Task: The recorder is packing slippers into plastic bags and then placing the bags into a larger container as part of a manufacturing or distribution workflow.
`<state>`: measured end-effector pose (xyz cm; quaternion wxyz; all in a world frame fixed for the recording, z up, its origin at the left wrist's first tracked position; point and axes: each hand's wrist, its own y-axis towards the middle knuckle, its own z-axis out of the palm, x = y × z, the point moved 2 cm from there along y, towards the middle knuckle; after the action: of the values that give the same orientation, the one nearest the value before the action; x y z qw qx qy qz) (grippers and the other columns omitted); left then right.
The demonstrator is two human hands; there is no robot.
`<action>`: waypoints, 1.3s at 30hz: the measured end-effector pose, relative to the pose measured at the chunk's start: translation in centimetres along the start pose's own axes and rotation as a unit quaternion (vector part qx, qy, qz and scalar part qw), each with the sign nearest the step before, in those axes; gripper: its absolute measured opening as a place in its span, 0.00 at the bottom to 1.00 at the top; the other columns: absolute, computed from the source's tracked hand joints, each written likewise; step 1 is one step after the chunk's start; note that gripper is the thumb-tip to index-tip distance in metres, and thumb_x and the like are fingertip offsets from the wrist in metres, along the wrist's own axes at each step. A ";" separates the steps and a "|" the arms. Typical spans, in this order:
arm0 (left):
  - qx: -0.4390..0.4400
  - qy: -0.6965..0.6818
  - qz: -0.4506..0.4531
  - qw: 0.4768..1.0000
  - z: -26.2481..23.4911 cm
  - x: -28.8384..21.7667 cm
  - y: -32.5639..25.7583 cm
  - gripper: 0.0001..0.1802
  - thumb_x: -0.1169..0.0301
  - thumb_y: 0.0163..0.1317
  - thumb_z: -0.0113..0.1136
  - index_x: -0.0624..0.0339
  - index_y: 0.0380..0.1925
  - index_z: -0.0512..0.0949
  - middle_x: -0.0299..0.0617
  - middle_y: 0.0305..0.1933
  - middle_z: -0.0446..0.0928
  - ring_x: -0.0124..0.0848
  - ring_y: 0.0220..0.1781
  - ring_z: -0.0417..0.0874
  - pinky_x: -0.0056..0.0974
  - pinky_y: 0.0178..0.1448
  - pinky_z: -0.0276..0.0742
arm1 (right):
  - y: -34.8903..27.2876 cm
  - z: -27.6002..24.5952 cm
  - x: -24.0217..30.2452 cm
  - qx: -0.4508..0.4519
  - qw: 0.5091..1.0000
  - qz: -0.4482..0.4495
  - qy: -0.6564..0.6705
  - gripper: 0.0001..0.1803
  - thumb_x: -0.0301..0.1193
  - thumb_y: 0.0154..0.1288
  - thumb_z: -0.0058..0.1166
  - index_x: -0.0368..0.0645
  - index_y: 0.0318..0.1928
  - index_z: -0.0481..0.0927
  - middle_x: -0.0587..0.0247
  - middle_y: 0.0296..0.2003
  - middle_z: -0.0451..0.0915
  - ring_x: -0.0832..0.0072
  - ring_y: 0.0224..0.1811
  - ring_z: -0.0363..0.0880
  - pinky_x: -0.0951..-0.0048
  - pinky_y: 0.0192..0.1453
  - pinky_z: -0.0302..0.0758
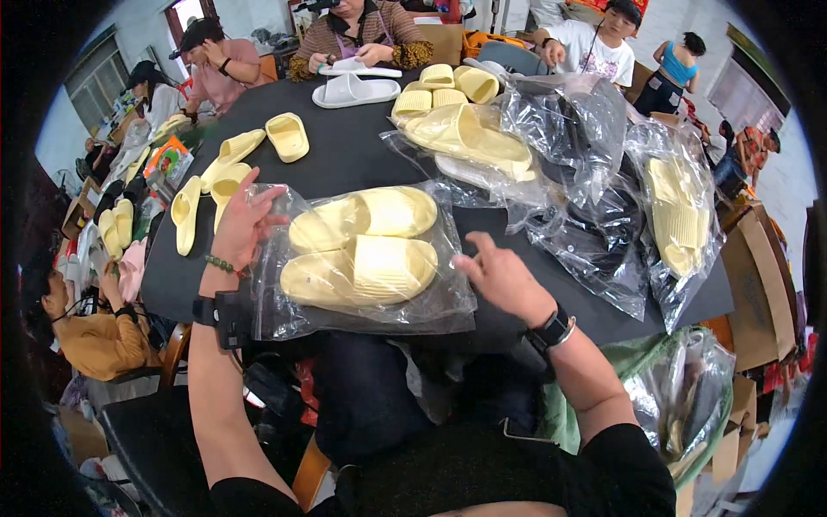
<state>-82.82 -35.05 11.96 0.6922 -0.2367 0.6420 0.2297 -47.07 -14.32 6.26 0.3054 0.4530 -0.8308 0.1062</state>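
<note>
Head view, near to far: both forearms come up from the lower edge, black sleeves at the bottom. Left wrist carries a black strap with a device and a green bead bracelet; right wrist has a black watch.

Left hand (244, 220): fingers loosely curled on the left edge of a clear plastic bag (362, 250), pinching the film at the upper left corner. Right hand (502, 277): open, fingers spread, resting just at the bag's right edge, holding nothing that I can see.

The bag lies flat on the near edge of the black table (345, 155), between the two hands. Inside it: a pair of pale yellow slippers (366, 246), side by side, ribbed straps up.

Right of that, a pile of clear bags (594, 215), some with dark contents, one with yellow slippers (680, 215) near the table's right edge. More bagged yellow slippers (469, 133) sit past the middle.

Left side of the table: loose yellow slippers (220, 172), unbagged, several on edge. Far side: a pair of white slippers (355, 89) in front of a seated person in a striped top. Other people sit around the table's far and left sides.

Lower right, off the table: a green sack (680, 396) with clear film in it, cardboard boxes beside it.
</note>
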 end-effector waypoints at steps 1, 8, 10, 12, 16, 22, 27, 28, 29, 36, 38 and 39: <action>-0.001 -0.001 -0.001 1.000 -0.1 -0.1 -0.3 0.36 0.79 0.70 0.45 0.52 0.74 0.45 0.52 0.62 0.74 0.33 0.36 0.86 0.24 0.27 0.71 | 0.3 -0.4 0.5 0.001 1.000 0.000 0.000 0.41 0.54 0.61 0.60 0.32 0.59 0.63 0.47 0.25 0.82 0.50 0.31 0.83 0.55 0.35 0.77; 0.011 0.003 -0.015 1.000 -2.8 0.4 -0.9 0.39 0.78 0.70 0.47 0.47 0.75 0.42 0.52 0.65 0.72 0.37 0.39 0.87 0.24 0.27 0.73 | -0.7 2.1 0.9 0.036 0.993 0.026 0.106 0.33 0.29 0.61 0.58 0.38 0.63 0.57 0.45 0.28 0.81 0.50 0.31 0.82 0.57 0.36 0.78; -0.001 0.006 0.025 1.000 -2.5 -0.7 -0.4 0.39 0.77 0.69 0.48 0.46 0.75 0.42 0.50 0.65 0.72 0.37 0.39 0.87 0.24 0.28 0.74 | -1.9 2.0 2.3 -0.022 0.998 -0.011 0.063 0.30 0.27 0.62 0.55 0.38 0.62 0.58 0.45 0.30 0.81 0.49 0.31 0.82 0.56 0.36 0.78; 0.011 0.013 0.038 0.999 -2.1 -1.5 -0.2 0.39 0.76 0.70 0.49 0.45 0.75 0.42 0.49 0.66 0.71 0.36 0.40 0.87 0.24 0.28 0.74 | -3.4 2.5 3.3 -0.129 0.983 -0.124 -0.026 0.25 0.24 0.64 0.50 0.38 0.60 0.62 0.45 0.33 0.80 0.47 0.31 0.81 0.53 0.35 0.79; 0.020 0.032 0.002 0.999 -1.1 -0.4 -0.1 0.41 0.73 0.69 0.51 0.46 0.76 0.40 0.53 0.65 0.71 0.36 0.37 0.87 0.25 0.24 0.74 | -4.3 5.0 2.3 -0.010 0.993 -0.078 -0.087 0.22 0.34 0.65 0.54 0.41 0.56 0.67 0.49 0.28 0.81 0.52 0.29 0.81 0.53 0.32 0.76; -0.090 -0.013 -0.105 0.990 -5.3 1.4 -2.0 0.40 0.67 0.70 0.53 0.54 0.74 0.41 0.55 0.52 0.79 0.40 0.34 0.86 0.25 0.22 0.74 | -1.0 -0.4 3.0 -0.060 0.987 -0.119 -0.086 0.24 0.40 0.59 0.63 0.37 0.48 0.72 0.44 0.44 0.78 0.51 0.47 0.78 0.58 0.46 0.77; -0.064 -0.111 -0.137 0.982 -5.8 0.5 -3.7 0.22 0.58 0.74 0.46 0.63 0.58 0.64 0.55 0.47 0.80 0.34 0.30 0.84 0.22 0.22 0.74 | 3.5 -1.1 1.5 -0.043 0.958 -0.281 -0.038 0.51 0.43 0.47 0.72 0.35 0.66 0.60 0.39 0.65 0.63 0.46 0.70 0.59 0.54 0.67 0.66; -0.077 -0.117 -0.152 0.978 -7.3 1.4 -3.9 0.22 0.56 0.73 0.47 0.63 0.56 0.67 0.53 0.44 0.81 0.31 0.29 0.84 0.22 0.19 0.73 | 4.0 -0.4 1.2 0.042 0.971 -0.226 -0.068 0.61 0.45 0.42 0.75 0.34 0.70 0.51 0.40 0.69 0.56 0.46 0.73 0.51 0.51 0.71 0.60; -0.087 -0.124 -0.168 0.974 -8.5 2.2 -4.0 0.23 0.55 0.73 0.48 0.63 0.55 0.69 0.50 0.41 0.82 0.28 0.27 0.84 0.21 0.16 0.72 | 4.5 0.3 0.6 0.126 0.973 -0.167 -0.098 0.71 0.46 0.37 0.77 0.34 0.73 0.42 0.41 0.72 0.50 0.46 0.77 0.43 0.47 0.74 0.54; 0.122 0.187 -0.102 0.970 -5.6 3.3 -2.8 0.21 0.67 0.63 0.62 0.62 0.55 0.73 0.46 0.41 0.82 0.31 0.36 0.83 0.29 0.38 0.78 | 6.0 2.5 -3.8 0.237 0.944 -0.107 -0.204 0.83 0.67 0.30 0.71 0.33 0.74 0.33 0.41 0.75 0.40 0.47 0.79 0.32 0.50 0.78 0.39; 0.200 0.308 -0.017 0.930 -4.5 2.7 -1.4 0.26 0.66 0.62 0.64 0.60 0.59 0.71 0.46 0.45 0.82 0.36 0.44 0.84 0.35 0.51 0.80 | 6.0 2.8 -3.4 0.239 0.940 -0.110 -0.216 0.84 0.67 0.29 0.71 0.33 0.74 0.32 0.41 0.75 0.39 0.47 0.79 0.31 0.50 0.78 0.39; 0.265 0.387 0.091 0.878 -3.7 2.2 -0.5 0.32 0.63 0.59 0.66 0.56 0.63 0.69 0.47 0.50 0.80 0.40 0.52 0.80 0.39 0.58 0.76 | 6.1 2.9 -3.3 0.245 0.938 -0.114 -0.217 0.84 0.68 0.28 0.70 0.33 0.74 0.32 0.41 0.75 0.38 0.47 0.79 0.30 0.50 0.78 0.39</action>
<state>-85.22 -37.70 9.52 0.4014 -0.0551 0.9142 0.0028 -51.92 -9.92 2.53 0.0068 0.6177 -0.7678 0.1702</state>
